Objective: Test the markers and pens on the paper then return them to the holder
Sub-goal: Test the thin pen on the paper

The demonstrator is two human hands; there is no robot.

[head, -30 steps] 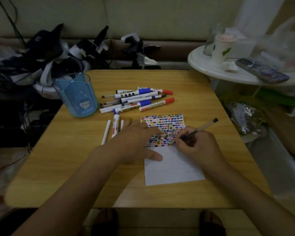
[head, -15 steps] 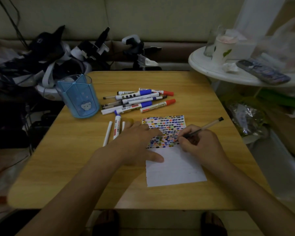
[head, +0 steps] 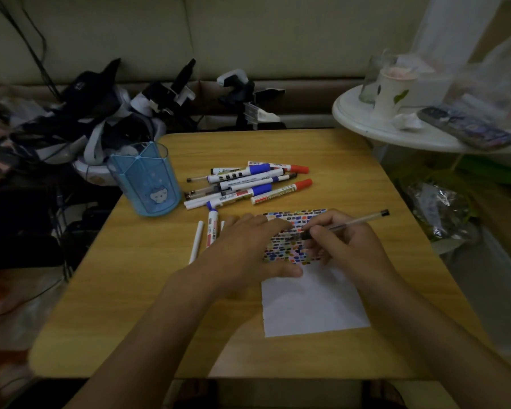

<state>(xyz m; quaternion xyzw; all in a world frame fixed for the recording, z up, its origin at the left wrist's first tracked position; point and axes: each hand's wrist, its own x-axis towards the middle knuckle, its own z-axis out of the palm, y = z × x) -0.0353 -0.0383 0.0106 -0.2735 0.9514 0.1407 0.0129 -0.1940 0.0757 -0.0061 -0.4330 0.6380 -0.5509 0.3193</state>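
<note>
While the sheet of paper (head: 313, 302) is pressed flat on the wooden table (head: 124, 290) by the left hand (head: 248, 249), with its fingers laid straight, a thin clear pen (head: 354, 221) is pinched in the curled fingers of the right hand (head: 345, 246). The pen tip is hidden by the fingers, so it cannot be told if it touches the paper. The near half of the paper is white; the far half is filled with rows of small colored marks.

Just left of the left hand, a blue-capped marker (head: 211, 225) and a white pen (head: 196, 242) are laid side by side. A third one is mostly hidden by the hand.

Farther back, a pile of markers and pens (head: 248, 184) is spread on the table, with red and blue caps. Writing is printed on them, but it is too small and dim to be read.

At the far left, the blue holder (head: 145, 181) is stood upright, with a little cat face on it. Nothing can be seen sticking out of it.
</note>
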